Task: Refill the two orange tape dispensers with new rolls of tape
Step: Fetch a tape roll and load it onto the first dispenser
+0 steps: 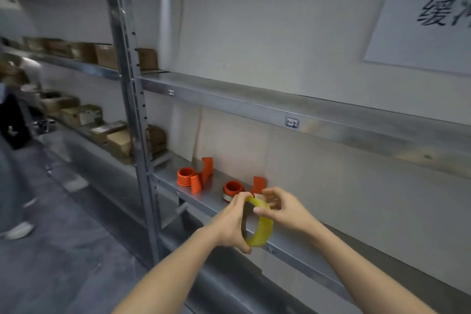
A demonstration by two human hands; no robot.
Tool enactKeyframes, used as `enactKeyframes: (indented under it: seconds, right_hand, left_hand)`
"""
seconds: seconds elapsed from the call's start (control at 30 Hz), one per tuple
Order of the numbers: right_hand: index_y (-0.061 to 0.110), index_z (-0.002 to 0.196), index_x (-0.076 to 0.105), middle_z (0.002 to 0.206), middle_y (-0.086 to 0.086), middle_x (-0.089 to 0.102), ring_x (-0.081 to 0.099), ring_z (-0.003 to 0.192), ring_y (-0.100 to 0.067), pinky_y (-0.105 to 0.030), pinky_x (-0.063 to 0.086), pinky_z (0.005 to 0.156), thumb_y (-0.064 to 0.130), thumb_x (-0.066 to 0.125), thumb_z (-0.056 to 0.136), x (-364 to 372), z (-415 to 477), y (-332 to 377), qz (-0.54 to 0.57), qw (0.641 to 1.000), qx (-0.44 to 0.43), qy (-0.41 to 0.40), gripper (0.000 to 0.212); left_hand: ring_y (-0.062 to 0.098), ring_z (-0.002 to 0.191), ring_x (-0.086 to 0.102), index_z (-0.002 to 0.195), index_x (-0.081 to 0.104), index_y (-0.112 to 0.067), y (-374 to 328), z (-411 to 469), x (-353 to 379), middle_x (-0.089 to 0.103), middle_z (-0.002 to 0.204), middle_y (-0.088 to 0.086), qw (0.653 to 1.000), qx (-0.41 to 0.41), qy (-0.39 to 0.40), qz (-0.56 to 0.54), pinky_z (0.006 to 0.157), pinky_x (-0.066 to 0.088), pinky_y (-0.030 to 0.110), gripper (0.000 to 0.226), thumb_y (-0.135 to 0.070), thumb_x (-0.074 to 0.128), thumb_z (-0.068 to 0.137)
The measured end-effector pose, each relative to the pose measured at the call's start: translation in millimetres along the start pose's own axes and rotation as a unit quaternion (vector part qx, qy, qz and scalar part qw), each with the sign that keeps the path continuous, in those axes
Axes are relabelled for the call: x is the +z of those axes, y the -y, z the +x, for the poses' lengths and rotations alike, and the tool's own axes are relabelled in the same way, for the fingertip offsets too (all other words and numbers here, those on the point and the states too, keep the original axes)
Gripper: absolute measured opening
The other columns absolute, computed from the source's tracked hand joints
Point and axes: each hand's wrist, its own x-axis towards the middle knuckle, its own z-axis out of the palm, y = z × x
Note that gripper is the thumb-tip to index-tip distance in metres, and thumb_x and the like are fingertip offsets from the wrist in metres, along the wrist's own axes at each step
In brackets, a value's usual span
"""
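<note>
Two orange tape dispensers lie on the metal shelf (219, 183): one (195, 176) to the left, the other (235, 188) just behind my hands, both with bare orange hubs. I hold a yellowish roll of tape (263, 227) upright in front of the shelf edge. My left hand (233, 224) grips the roll through its core and lower rim. My right hand (277, 208) pinches the roll's top edge, thumb on its outer face, where a loose tape end seems to be.
A steel upright (132, 99) divides the shelving. Cardboard boxes (84, 115) fill the shelves to the left. An upper shelf (280, 107) runs above the dispensers. A paper sign (428, 20) hangs on the wall. Another person's legs (15, 186) stand at far left.
</note>
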Motion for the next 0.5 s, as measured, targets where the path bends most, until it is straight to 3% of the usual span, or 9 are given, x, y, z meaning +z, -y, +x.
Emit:
enactKeyframes:
  seconds: [0.2,0.33,0.4,0.5]
  right_hand:
    - [0.013,0.114,0.062,0.108,-0.002,0.068,0.065,0.101,-0.016,-0.032,0.052,0.091,0.030,0.079,0.072,31.3,89.3,15.6,-0.030,0.998,-0.023,-0.041,0.048]
    - [0.011,0.123,0.055,0.114,-0.007,0.066,0.063,0.106,-0.019,-0.035,0.048,0.099,0.015,0.077,0.073,49.7,142.6,25.2,0.018,0.998,-0.015,-0.061,0.055]
    - [0.016,0.123,0.052,0.113,-0.009,0.066,0.064,0.107,-0.022,-0.041,0.048,0.101,0.008,0.078,0.071,55.2,164.0,28.4,0.037,0.996,-0.021,-0.079,0.058]
    - [0.022,0.121,0.049,0.114,-0.009,0.067,0.064,0.108,-0.022,-0.042,0.047,0.102,0.003,0.077,0.071,62.7,185.1,30.9,0.057,0.995,-0.030,-0.081,0.060]
  left_hand:
    - [0.020,0.115,0.052,0.131,0.019,-0.030,47.3,44.2,-47.2,0.035,0.128,-0.005,0.998,-0.033,-0.039,0.044,0.091,0.054,0.044,0.112,-0.042,0.087,0.043]
    - [0.011,0.122,0.043,0.136,0.021,-0.031,80.9,66.3,-81.7,0.033,0.130,-0.007,0.999,-0.035,-0.027,0.001,0.103,0.047,0.038,0.116,-0.061,0.084,0.043]
    - [0.008,0.122,0.044,0.131,0.034,-0.035,95.4,74.7,-100.4,0.039,0.129,-0.007,0.995,-0.033,-0.048,-0.080,0.107,0.042,0.032,0.090,-0.064,0.080,0.060]
    - [0.010,0.114,0.053,0.117,0.057,-0.023,118.8,89.8,-127.3,0.056,0.117,-0.003,0.983,-0.041,-0.095,-0.151,0.100,0.041,0.025,0.029,-0.042,0.055,0.095]
